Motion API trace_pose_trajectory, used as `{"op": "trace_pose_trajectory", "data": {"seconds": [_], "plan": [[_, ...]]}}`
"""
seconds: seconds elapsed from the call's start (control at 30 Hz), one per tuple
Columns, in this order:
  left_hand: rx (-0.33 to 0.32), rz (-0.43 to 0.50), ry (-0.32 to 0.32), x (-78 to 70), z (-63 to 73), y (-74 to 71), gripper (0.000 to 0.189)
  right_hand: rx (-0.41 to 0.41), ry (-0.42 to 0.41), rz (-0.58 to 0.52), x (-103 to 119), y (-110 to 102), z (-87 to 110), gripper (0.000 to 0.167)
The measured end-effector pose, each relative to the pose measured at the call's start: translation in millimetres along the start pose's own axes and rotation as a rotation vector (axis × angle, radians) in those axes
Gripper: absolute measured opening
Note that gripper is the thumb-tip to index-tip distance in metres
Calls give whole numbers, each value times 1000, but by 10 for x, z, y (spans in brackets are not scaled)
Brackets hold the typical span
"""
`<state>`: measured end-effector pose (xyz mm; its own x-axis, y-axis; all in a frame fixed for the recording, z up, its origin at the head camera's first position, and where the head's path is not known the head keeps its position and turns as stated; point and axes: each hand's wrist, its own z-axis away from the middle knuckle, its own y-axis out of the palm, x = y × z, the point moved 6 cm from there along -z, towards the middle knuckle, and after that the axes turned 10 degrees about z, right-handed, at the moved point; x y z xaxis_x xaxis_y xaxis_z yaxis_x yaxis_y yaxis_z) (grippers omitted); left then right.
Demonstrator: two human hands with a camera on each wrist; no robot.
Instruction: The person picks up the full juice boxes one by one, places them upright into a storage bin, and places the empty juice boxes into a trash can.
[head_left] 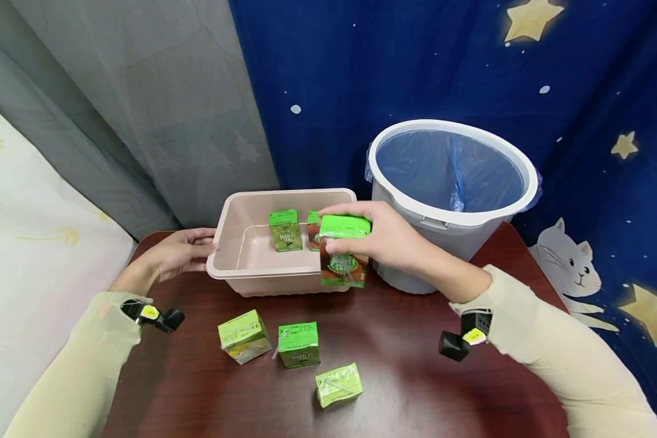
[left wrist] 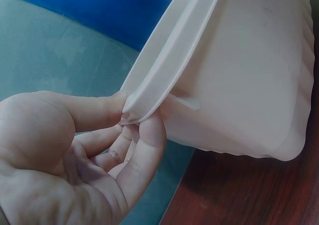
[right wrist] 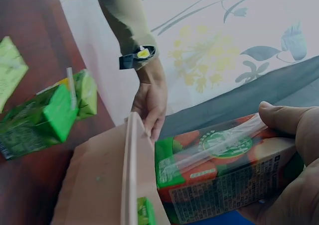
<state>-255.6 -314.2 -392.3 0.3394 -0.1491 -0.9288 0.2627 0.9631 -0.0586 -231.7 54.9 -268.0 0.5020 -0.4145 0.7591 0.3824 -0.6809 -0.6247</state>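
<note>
My left hand [head_left: 185, 250] pinches the left rim of a pale pink plastic basin [head_left: 285, 274], thumb above and fingers below in the left wrist view. In my right hand [head_left: 389, 237] is a red and green juice box [head_left: 344, 267], gripped between thumb and fingers over the basin's front right rim. A wrapped straw lies along its side in the right wrist view. Inside the basin stand a green juice box [head_left: 285, 231] and a red and green one [head_left: 314, 231], the latter partly hidden by the held box.
On the dark red table [head_left: 416, 377] in front of the basin are a yellow-green juice box [head_left: 244, 336], a bright green one [head_left: 298, 345] and a light green one [head_left: 339, 386]. A white bin [head_left: 410, 213] with a blue liner stands at the right, close beside the basin.
</note>
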Motion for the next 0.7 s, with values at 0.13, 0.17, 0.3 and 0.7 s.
{"op": "trace_pose_trajectory", "data": {"seconds": [0.13, 0.17, 0.3, 0.7], "plan": [[0, 0, 0, 8, -7, -7, 68, 1, 5, -41, 110, -1, -211, 48], [2, 0, 1, 11, -9, -9, 68, 6, 15, -58, 129, 2, -262, 48], [11, 5, 7, 17, -17, -14, 68, 42, 60, -94, 183, 27, -454, 48], [2, -18, 7, 26, -15, -15, 68, 191, 78, -39, 212, 165, -995, 44]]}}
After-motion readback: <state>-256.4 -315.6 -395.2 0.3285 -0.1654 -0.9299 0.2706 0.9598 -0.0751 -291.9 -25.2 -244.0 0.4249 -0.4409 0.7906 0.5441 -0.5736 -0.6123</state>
